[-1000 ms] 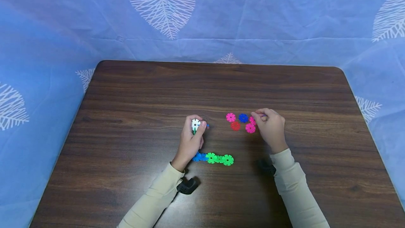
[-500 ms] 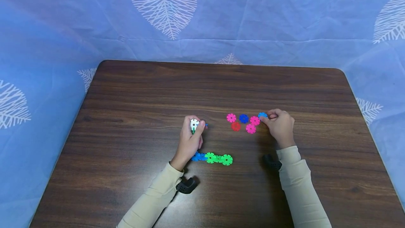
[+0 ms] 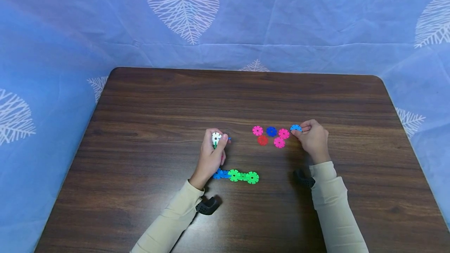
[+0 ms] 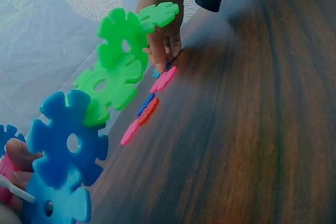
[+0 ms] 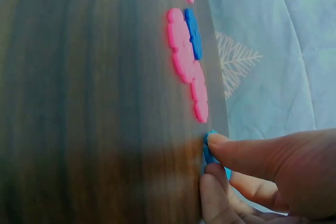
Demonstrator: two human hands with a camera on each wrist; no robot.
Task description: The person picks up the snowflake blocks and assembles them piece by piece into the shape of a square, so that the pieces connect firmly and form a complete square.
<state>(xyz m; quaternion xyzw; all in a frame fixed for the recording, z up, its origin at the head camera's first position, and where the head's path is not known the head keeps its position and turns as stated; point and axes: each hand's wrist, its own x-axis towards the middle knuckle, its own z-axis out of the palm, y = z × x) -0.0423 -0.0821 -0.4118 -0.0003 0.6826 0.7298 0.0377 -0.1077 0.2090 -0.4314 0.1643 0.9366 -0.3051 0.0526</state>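
Fingers (image 3: pixel 209 136) of the left hand (image 3: pixel 209 159) curl round a white disc (image 3: pixel 216 137), thumb laid over its side, a hold that probably steadies the green bit (image 3: pixel 215 146) and blue bit (image 3: pixel 230 139) peeking out around it. Just below that hand, a chain (image 3: pixel 243 176) of notched discs runs rightward from blue to green; whether it joins the held pieces or touches the counter (image 3: pixel 158 108) cannot be told. Farther right, five discs lie flat: a pink disc (image 3: pixel 258 130), a red disc (image 3: pixel 262 140), a dark blue disc (image 3: pixel 272 131) and a pink pair (image 3: pixel 279 142), bunched near one another, perhaps to leave all within easy reach of either hand. At far right, the right hand (image 3: pixel 314 139) pinches a light blue disc (image 3: pixel 296 127) between thumb and fingers, taking only its near edge, a grip that suits so thin a piece and leaves its far notches exposed.
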